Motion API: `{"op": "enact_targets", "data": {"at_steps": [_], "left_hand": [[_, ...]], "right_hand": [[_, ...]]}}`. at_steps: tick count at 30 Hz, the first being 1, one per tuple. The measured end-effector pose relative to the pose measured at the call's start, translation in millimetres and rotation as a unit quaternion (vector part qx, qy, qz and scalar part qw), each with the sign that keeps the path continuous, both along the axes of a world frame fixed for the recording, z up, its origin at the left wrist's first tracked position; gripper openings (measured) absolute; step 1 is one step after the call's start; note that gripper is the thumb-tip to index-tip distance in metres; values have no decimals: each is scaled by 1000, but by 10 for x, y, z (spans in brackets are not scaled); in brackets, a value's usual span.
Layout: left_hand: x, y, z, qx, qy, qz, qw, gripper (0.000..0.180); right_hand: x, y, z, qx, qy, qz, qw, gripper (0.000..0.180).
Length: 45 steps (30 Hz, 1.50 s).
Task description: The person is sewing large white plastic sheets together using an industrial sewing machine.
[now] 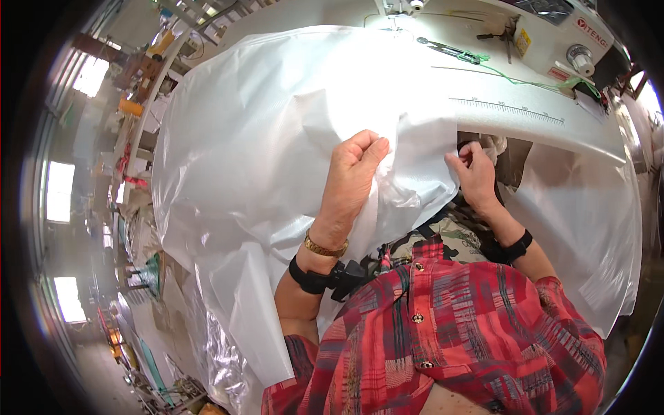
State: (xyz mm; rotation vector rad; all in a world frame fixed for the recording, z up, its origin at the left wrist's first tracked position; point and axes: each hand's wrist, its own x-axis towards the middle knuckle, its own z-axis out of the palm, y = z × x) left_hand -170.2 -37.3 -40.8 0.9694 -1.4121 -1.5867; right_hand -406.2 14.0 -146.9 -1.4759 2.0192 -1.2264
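Note:
A large translucent white plastic sheet [235, 152] spreads over the table and hangs down in folds on the left. My left hand [351, 176] is closed in a pinch on a gathered fold of it, thumb against forefinger. Beside the sheet's right edge, my right hand [477, 176] has its fingers curled, with the thumb over that edge. Whether the edge lies between those fingers I cannot make out. Below the two hands, part of the sheet sags in creases toward my lap.
A white sewing machine [574, 34] stands at the far right, its lit needle area [395, 29] at the top centre. Green thread [515, 79] and a pair of snips [446, 50] lie near it. More white sheeting [581, 221] hangs at right. Cluttered shelving [131, 104] lines the left.

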Motion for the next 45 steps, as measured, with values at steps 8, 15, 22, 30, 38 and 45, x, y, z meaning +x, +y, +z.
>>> {"op": "enact_targets", "data": {"at_steps": [8, 15, 22, 30, 38, 45], "left_hand": [[41, -8, -39, -63, -62, -1, 996, 21], [-77, 38, 90, 18, 13, -13, 1000, 17], [-6, -21, 55, -61, -43, -34, 997, 13], [43, -23, 29, -95, -87, -28, 991, 13], [110, -45, 62, -94, -109, -14, 989, 16], [75, -26, 120, -41, -98, 27, 994, 17]], "right_hand": [[130, 176, 737, -6, -365, 270, 891, 23], [294, 91, 828, 74, -343, 313, 883, 14], [658, 44, 1088, 107, -287, 384, 871, 14], [751, 51, 1105, 52, -229, 400, 886, 15], [820, -20, 1066, 95, -244, 407, 875, 13], [719, -163, 886, -59, -138, 384, 911, 16]]}}
